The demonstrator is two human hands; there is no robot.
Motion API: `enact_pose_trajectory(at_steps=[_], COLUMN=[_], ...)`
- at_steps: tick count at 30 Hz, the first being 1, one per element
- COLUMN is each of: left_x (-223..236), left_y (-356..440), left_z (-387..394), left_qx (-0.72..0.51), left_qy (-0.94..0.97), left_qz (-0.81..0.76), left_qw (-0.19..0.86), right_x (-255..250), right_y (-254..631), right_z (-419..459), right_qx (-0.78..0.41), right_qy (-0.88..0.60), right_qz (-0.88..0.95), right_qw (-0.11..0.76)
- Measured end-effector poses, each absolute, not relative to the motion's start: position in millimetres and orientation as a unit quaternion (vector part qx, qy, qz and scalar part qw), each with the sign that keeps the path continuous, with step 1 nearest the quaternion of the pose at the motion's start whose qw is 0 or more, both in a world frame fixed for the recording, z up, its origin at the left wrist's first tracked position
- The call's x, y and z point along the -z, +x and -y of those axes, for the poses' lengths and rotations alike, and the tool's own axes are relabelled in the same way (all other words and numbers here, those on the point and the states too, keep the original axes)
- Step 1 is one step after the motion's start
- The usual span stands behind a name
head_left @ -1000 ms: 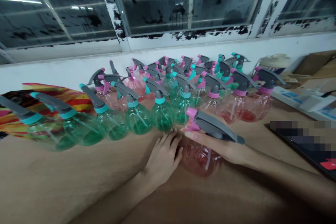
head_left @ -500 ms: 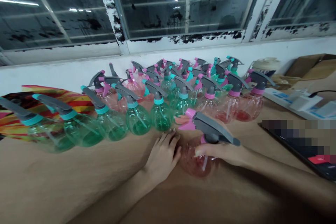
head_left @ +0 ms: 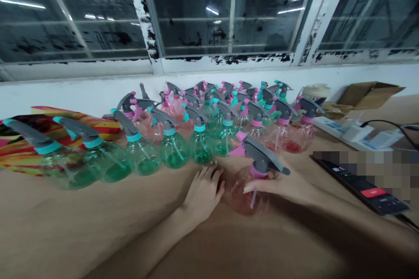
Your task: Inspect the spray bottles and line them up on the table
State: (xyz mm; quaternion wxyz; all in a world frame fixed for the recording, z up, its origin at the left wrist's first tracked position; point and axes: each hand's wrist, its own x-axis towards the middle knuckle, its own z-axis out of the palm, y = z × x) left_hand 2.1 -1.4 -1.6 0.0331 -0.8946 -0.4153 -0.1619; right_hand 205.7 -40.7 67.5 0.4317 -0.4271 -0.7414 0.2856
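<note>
Clasping the roughly upright pink spray bottle (head_left: 241, 196) below its collar, the right hand (head_left: 290, 185) bears on its right side. Just left of the bottle, the left hand (head_left: 203, 192) rests on the table (head_left: 65, 231), fingers slightly spread.

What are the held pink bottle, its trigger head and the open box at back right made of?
Pink bottle: probably glossy plastic; tinted, see-through, dip tube visible inside. Glass not ruled out.
Trigger head: likely moulded plastic, satin; opaque grey and pink.
Box: looks like matt cardboard; plain brown, folded flaps.
</note>
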Motion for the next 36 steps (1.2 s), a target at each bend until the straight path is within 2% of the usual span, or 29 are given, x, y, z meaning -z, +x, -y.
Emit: enact_pose_trajectory(at_steps=[12,18,22,30,36], left_x=[7,5,5,10,9], left_y=[-1,-4,-7,-15,-16], left_z=[-5,-9,-12,-19,-26], left_qx=[0.193,0.191,0.192,0.193,0.202], left_qy=[-0.896,-0.9,-0.901,-0.893,-0.899], left_qz=[0.396,0.387,0.386,0.404,0.379], left_qw=[0.057,0.058,0.046,0.041,0.084], right_x=[-67,-77,-88,-82,-65], right_y=[249,327,386,462,479], right_z=[69,84,81,6,-41], right_qx=[-0.228,-0.22,-0.128,-0.03,-0.053], right_qy=[-0.499,-0.568,-0.626,-0.697,-0.711], right_qz=[0.709,0.628,0.571,0.559,0.578], right_qw=[0.444,0.484,0.516,0.447,0.397])
